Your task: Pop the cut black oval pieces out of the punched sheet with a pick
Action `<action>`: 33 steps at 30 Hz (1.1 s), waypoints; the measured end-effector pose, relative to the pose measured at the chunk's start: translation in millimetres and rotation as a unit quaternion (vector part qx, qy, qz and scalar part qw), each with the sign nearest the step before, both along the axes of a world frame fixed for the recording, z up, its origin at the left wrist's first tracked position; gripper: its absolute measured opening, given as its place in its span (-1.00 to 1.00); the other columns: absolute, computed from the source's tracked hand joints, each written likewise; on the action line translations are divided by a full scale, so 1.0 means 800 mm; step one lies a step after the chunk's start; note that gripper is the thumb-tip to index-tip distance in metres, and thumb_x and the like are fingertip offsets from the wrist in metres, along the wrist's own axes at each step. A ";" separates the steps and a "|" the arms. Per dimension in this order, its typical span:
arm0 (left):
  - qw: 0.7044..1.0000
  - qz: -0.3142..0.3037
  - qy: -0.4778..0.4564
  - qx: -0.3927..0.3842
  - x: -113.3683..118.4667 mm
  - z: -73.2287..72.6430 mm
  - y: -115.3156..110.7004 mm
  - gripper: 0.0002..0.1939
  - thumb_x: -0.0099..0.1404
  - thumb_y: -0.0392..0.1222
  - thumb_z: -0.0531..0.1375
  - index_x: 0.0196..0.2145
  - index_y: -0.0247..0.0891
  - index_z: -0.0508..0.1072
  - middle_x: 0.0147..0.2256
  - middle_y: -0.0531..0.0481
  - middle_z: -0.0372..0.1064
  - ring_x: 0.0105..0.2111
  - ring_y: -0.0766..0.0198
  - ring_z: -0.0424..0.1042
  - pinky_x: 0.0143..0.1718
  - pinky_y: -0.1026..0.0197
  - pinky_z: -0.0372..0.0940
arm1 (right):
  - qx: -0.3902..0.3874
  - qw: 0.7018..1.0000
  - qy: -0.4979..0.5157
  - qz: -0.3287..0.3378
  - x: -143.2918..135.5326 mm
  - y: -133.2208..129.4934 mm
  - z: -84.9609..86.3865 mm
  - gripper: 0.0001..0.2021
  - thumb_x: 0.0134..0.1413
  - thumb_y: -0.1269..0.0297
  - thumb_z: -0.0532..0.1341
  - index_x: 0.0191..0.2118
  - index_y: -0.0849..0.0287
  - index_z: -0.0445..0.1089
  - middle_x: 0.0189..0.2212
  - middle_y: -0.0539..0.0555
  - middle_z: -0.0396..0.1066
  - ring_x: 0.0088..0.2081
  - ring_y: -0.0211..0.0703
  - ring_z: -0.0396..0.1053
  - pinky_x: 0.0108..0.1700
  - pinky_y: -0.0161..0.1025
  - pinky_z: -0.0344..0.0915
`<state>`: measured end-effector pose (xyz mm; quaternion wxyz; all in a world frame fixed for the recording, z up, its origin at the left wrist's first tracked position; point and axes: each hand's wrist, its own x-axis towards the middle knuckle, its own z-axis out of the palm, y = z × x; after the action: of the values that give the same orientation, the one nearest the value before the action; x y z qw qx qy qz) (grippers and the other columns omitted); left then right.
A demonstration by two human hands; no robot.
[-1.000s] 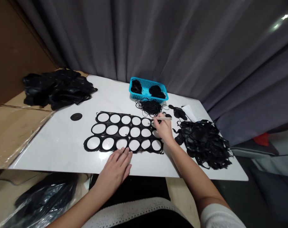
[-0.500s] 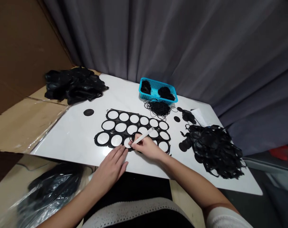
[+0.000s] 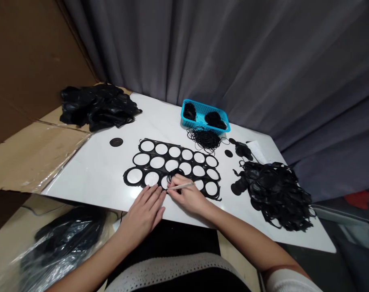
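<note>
A thin black sheet (image 3: 153,155) with rows of round holes lies flat on the white table (image 3: 99,174). My left hand (image 3: 149,205) rests with outstretched fingers on the sheet's near edge. Closed round a slim, pale pen-like tool (image 3: 181,186) is my right hand (image 3: 187,195); the tool's tip is at a hole in the nearest row. Several thin black rings (image 3: 174,173) are bunched by the right fingers, and whether they hang on those fingers I cannot tell. The right hand covers part of the nearest row.
A blue basket (image 3: 205,107) with black rings stands at the back, a loose ring pile (image 3: 206,138) before it. Black scraps (image 3: 278,194) are heaped at right, folded black sheets (image 3: 99,106) at back left. A black disc (image 3: 116,142) lies left of the holed sheet.
The tool in my right hand has tipped from a steep slant to nearly level. My left hand stays on the sheet's edge. The whole view has shifted slightly.
</note>
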<state>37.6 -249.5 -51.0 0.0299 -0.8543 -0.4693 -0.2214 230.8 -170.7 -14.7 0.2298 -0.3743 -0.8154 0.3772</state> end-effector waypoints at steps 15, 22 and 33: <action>1.000 -0.010 -0.028 -0.008 -0.005 0.007 -0.001 -0.63 0.47 -0.24 0.06 0.18 -0.26 0.38 0.09 -0.15 0.45 0.16 0.01 0.34 0.27 -0.14 0.13 | -0.051 0.978 0.049 -0.195 0.016 0.134 0.016 -0.81 0.12 0.28 0.19 -0.47 0.09 0.20 -0.50 -0.02 0.37 -0.52 -0.21 0.30 -0.41 -0.23 0.21; 0.998 0.049 -0.040 0.000 -0.044 0.007 -0.006 -0.60 0.46 -0.22 0.11 0.22 -0.31 0.32 0.15 -0.28 0.35 0.20 -0.06 0.30 0.19 -0.12 0.29 | -0.334 0.924 0.181 -0.042 -0.045 0.079 -0.002 -0.70 0.01 0.13 0.33 -0.42 0.10 0.18 -0.38 0.01 0.48 -0.42 -0.23 0.44 -0.45 -0.33 0.33; 0.999 0.044 -0.011 0.010 -0.052 -0.006 -0.016 -0.58 0.45 -0.26 0.12 0.22 -0.38 0.29 0.18 -0.31 0.32 0.25 -0.07 0.24 0.23 -0.14 0.24 | -0.177 0.982 0.057 0.023 -0.059 0.026 0.008 -0.79 0.15 0.27 0.20 -0.47 0.13 0.20 -0.45 -0.08 0.36 -0.42 -0.28 0.21 -0.36 -0.32 0.12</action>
<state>-4.2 -262.5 -56.0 0.0431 -0.8302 -0.5042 -0.2337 183.3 -149.8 -8.3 0.1975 -0.3681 -0.7296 0.5415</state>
